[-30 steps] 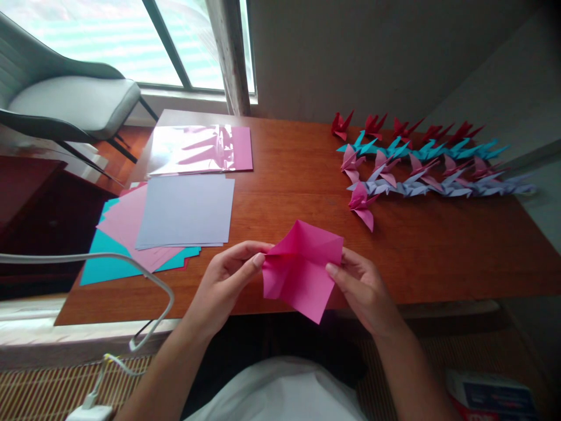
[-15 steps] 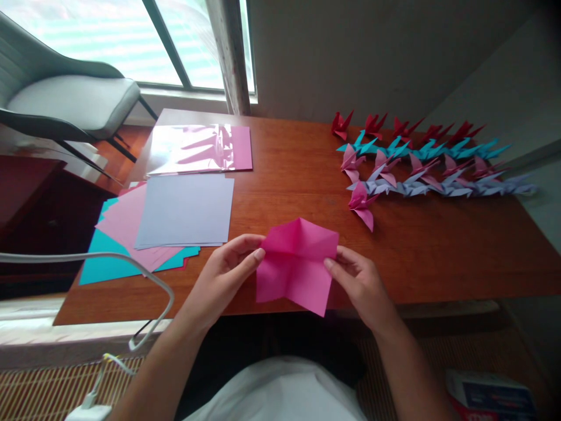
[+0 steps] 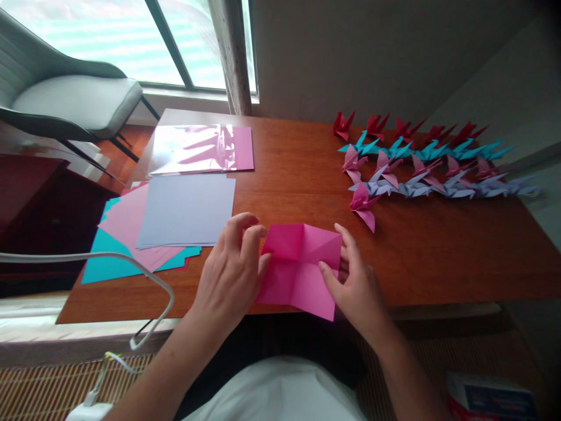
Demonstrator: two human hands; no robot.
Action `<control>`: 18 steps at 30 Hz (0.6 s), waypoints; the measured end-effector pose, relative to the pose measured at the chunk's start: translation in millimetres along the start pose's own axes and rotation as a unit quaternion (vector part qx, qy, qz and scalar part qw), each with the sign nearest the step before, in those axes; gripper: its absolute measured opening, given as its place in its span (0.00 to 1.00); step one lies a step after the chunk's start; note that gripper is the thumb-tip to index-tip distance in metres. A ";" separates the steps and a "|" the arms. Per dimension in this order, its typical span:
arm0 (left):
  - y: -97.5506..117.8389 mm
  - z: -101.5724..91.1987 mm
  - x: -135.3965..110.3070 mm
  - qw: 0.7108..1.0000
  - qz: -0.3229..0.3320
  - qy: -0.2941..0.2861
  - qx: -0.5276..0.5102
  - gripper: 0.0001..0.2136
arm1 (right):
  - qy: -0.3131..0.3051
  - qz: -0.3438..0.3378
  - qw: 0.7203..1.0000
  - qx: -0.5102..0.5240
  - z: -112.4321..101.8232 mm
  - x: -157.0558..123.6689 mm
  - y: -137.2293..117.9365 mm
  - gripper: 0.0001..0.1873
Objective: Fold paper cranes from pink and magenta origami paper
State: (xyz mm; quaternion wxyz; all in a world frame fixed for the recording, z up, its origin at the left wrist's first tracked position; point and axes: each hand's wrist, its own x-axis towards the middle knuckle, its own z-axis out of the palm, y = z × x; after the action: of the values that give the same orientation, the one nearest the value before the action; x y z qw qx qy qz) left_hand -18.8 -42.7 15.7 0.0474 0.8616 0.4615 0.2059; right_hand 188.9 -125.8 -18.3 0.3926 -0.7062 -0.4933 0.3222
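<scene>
A creased bright pink paper square (image 3: pixel 300 266) is held at the near edge of the wooden table (image 3: pixel 438 257). My left hand (image 3: pixel 232 272) pinches its left side, thumb and fingers closed on the paper. My right hand (image 3: pixel 353 280) grips the right side, thumb on top and fingers behind. The sheet lies low, nearly flat over the table edge, with cross-shaped fold lines showing.
A stack of lilac, pink and teal sheets (image 3: pixel 175 213) lies at the left, with a shiny plastic packet (image 3: pixel 201 149) behind it. Rows of several folded paper cranes (image 3: pixel 421 164) fill the right back. A grey chair (image 3: pixel 74 105) stands by the window. A white cable (image 3: pixel 144 280) hangs at the left.
The pink sheet has come down from a tilted, lifted pose to lie almost flat at the table edge. Both hands moved forward over the table, the left one rising over the paper's left side.
</scene>
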 end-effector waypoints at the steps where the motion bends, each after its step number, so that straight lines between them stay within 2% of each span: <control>1: 0.3 0.4 0.8 1.000 0.007 0.001 0.024 0.12 | 0.009 -0.008 1.000 -0.014 0.6 -0.5 1.0 0.40; 6: 0.2 2.9 3.2 0.992 0.047 -0.054 0.105 0.03 | 0.058 -0.036 0.994 -0.084 1.1 -0.6 2.6 0.40; 13: -4.5 6.4 2.4 0.987 0.090 -0.104 0.086 0.07 | 0.035 -0.066 0.991 -0.111 -1.6 3.1 -2.4 0.33; 18: -1.6 2.4 7.5 0.969 0.156 -0.184 0.056 0.12 | 0.034 -0.065 0.986 -0.152 0.7 2.4 -0.9 0.29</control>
State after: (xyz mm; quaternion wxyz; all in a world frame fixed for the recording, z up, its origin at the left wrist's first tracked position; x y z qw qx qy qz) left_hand -15.4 -35.3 15.5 0.0499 0.9474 0.3152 0.0224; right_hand 188.7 -123.2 -17.9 0.3176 -0.7344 -0.5680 0.1929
